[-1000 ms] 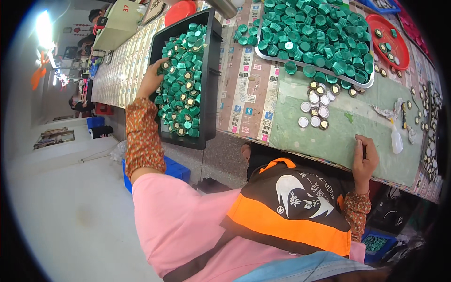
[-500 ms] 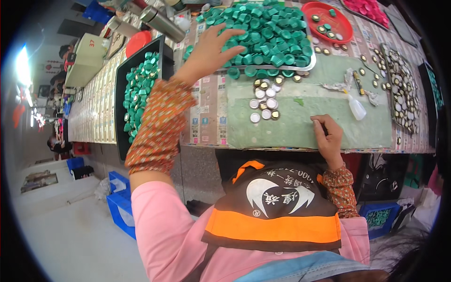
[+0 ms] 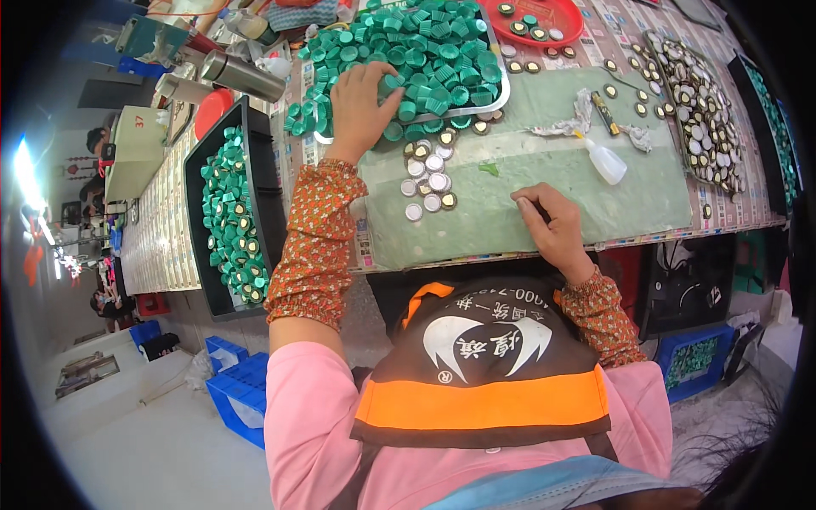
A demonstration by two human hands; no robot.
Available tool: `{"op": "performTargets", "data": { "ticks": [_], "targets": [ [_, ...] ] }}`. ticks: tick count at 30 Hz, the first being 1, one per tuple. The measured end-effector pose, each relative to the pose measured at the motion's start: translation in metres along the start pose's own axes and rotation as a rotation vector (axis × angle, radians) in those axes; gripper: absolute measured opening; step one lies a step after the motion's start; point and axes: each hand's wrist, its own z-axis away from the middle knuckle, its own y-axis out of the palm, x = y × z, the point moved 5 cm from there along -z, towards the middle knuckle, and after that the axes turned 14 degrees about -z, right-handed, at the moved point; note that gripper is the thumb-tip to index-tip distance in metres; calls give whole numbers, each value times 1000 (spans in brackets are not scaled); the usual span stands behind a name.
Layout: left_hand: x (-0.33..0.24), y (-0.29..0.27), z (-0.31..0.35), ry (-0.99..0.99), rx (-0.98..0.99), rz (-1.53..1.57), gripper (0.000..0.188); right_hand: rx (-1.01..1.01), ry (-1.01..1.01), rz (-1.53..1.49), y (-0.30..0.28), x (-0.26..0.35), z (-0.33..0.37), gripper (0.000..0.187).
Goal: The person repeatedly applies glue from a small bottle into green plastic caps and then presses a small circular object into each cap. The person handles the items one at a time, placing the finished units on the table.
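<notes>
My left hand (image 3: pixel 361 106) reaches into a metal tray (image 3: pixel 501 89) heaped with green bottle caps (image 3: pixel 433 55), its fingers curled around some caps at the near edge. My right hand (image 3: pixel 552 223) rests on the green mat (image 3: pixel 544 183) with its fingers pinched on a thin dark tool that is barely visible. Between the hands lies a small cluster of silver and gold cap liners (image 3: pixel 429 174).
A black bin (image 3: pixel 259 183) of green caps sits at the left. A small white squeeze bottle (image 3: pixel 603 161) and crumpled rag (image 3: pixel 565 126) lie on the mat. A red dish (image 3: pixel 544 21) and a tray of round liners (image 3: pixel 701 106) stand at the right. Blue crates (image 3: pixel 242 387) are on the floor.
My left hand moved from the black bin at the left to the tray of green caps and has closed onto some. My right hand stayed on the mat.
</notes>
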Motion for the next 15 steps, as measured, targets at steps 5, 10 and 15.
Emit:
{"op": "performTargets", "data": {
  "ticks": [5, 10, 15],
  "targets": [
    [-6, -10, 25, 14, -70, 55, 25, -3, 24, -17, 2, 2, -7, 7],
    [-12, -17, 56, -34, -153, 52, 25, 89, -29, 39, 19, 12, -20, 7],
    [-16, -27, 90, -98, -71, 65, 31, 21, -165, 188, 13, 22, -38, 8]
  ]
}}
